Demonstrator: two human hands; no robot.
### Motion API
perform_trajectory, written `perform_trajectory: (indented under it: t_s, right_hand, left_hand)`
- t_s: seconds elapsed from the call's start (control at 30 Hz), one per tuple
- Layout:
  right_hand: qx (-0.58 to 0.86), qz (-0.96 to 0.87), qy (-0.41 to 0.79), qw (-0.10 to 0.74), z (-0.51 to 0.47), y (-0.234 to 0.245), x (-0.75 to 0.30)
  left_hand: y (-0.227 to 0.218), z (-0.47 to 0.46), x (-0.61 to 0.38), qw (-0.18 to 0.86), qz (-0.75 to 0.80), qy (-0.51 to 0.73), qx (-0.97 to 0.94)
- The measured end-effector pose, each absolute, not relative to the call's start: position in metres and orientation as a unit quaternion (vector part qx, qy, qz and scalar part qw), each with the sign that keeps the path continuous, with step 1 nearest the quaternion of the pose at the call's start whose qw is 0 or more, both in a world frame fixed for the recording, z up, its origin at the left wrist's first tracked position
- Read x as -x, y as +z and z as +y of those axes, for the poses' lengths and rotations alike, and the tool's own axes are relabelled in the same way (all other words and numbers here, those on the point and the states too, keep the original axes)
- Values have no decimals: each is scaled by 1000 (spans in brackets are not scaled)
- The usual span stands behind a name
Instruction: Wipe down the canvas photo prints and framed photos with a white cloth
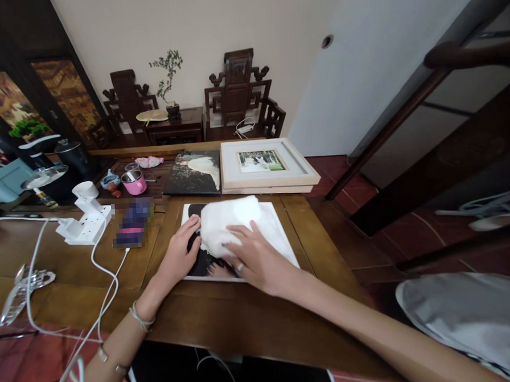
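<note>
My right hand (254,259) lies flat on the white cloth (226,218), grip apart, fingers spread. The cloth hides much of the photo panel (278,235), which lies on the counter (245,322) before me. My left hand (181,249) rests open on the panel's left edge, its fingertips meeting the cloth; I cannot tell whether they are under it.

Table (227,320) bears photo print (279,236), frame (268,176), power strip (86,227).
</note>
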State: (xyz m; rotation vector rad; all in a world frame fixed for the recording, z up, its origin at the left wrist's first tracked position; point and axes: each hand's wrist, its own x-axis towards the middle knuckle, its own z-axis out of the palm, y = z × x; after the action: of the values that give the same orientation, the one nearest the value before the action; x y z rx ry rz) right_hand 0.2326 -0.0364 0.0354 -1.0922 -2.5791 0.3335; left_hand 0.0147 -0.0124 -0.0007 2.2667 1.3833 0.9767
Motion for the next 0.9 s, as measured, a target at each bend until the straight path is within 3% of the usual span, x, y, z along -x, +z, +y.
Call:
perform_trajectory:
  t_s: [0.27,0.5,0.73,0.9]
  right_hand:
    - [339,-909,190,151,-111,44,-258]
    - [381,-902,126,161,-54,38,-266]
    - [468,-868,92,139,0,37,-218]
    - [362,-913,100,161,-39,30,-201]
  left_hand:
    - [-1,-12,-16,157,487,345,-787]
    - [-1,-12,-16,168,490,352,-779]
    - [5,-17,-18,179,517,434,-716]
    - [4,-19,-16,199,503,465,-701]
